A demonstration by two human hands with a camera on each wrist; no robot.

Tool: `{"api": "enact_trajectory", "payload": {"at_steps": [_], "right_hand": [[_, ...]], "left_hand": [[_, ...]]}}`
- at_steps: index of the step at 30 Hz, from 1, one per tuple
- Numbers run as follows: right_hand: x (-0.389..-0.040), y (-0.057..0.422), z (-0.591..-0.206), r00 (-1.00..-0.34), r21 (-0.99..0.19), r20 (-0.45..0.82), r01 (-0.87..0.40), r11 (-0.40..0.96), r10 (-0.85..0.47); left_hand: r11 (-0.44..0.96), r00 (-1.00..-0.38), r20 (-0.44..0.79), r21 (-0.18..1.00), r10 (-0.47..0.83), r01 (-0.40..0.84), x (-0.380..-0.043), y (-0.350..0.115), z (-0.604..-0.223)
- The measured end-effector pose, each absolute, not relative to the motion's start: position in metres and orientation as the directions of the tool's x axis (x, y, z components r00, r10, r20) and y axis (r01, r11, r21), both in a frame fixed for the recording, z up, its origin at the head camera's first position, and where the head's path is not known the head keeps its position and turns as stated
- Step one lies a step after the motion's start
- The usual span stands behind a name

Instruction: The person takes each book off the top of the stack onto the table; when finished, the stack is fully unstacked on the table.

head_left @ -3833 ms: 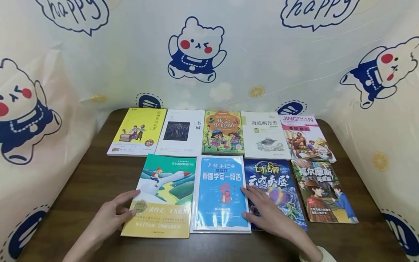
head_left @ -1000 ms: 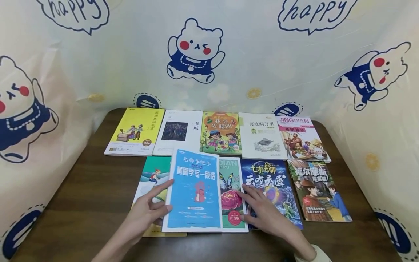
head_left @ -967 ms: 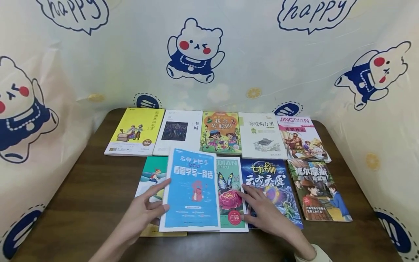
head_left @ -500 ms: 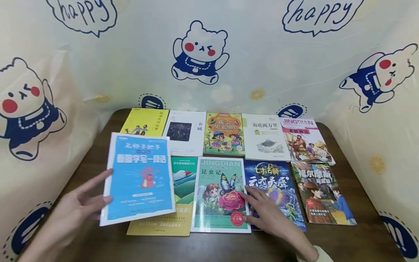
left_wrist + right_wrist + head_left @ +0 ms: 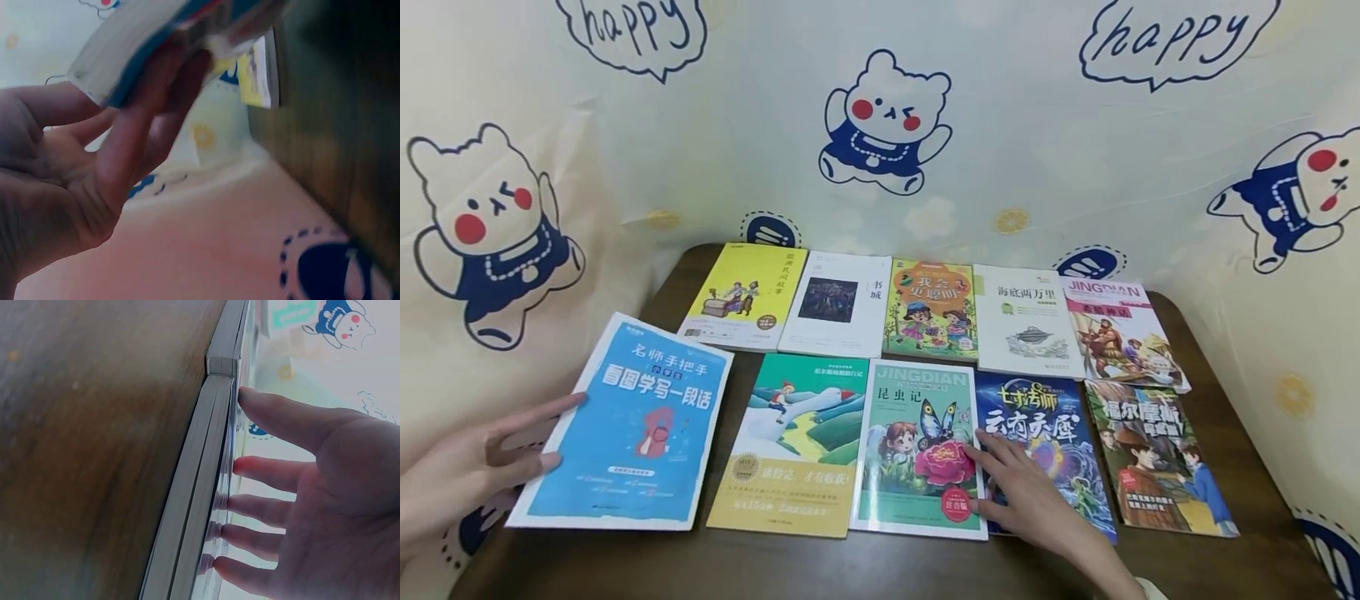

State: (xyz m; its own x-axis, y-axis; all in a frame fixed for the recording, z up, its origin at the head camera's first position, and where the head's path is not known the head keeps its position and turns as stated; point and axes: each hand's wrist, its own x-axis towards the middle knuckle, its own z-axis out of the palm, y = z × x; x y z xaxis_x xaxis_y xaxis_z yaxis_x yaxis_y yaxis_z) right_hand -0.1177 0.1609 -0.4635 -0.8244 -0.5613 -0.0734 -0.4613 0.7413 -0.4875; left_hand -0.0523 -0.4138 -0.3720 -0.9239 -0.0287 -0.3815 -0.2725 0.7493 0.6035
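Observation:
My left hand (image 5: pixel 471 467) grips a light-blue workbook (image 5: pixel 625 442) by its left edge, at the left end of the table. In the left wrist view the hand (image 5: pixel 75 175) has the workbook (image 5: pixel 134 47) pinched between thumb and fingers, tilted and raised off the wood. My right hand (image 5: pixel 1033 500) rests at the right edge of a green book with a butterfly cover (image 5: pixel 887 492), fingers over the dark-blue wizard book (image 5: pixel 1052 458). The right wrist view shows its extended fingertips (image 5: pixel 250 540) touching a glossy cover.
A goose-cover book (image 5: pixel 782 475) lies left of the butterfly book, and a detective book (image 5: pixel 1165 467) lies far right. Behind them stands a row of several books, from a yellow one (image 5: pixel 748 292) to a pink-topped one (image 5: pixel 1123 333). Bear-print cloth (image 5: pixel 1000 108) surrounds the brown table (image 5: pixel 805 571).
My left hand moved from the goose book to the blue workbook, then carried it left past the goose book, uncovering the butterfly book. My right hand stayed put; the head view turned left.

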Motion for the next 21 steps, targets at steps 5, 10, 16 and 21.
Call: {"api": "enact_trajectory", "payload": {"at_steps": [5, 10, 16, 21], "right_hand": [[-0.116, 0.166, -0.463, -0.845, -0.476, -0.071, -0.439, 0.762, -0.531], [-0.115, 0.168, -0.464, -0.851, -0.479, -0.055, -0.437, 0.761, -0.523], [-0.113, 0.168, -0.470, -0.837, -0.491, -0.046, -0.456, 0.742, -0.545], [-0.111, 0.168, -0.471, -0.838, -0.483, -0.032, -0.464, 0.742, -0.545]], "left_hand": [[0.870, -0.945, -0.326, 0.459, -0.022, -0.178, -0.069, -0.421, -0.382], [0.869, -0.958, -0.286, 0.476, 0.009, -0.134, -0.087, -0.418, -0.404], [0.925, -0.958, -0.286, 0.362, -0.007, -0.115, -0.098, -0.405, -0.444], [0.961, -0.968, -0.242, 0.246, -0.063, -0.124, -0.097, -0.386, -0.459]]}}
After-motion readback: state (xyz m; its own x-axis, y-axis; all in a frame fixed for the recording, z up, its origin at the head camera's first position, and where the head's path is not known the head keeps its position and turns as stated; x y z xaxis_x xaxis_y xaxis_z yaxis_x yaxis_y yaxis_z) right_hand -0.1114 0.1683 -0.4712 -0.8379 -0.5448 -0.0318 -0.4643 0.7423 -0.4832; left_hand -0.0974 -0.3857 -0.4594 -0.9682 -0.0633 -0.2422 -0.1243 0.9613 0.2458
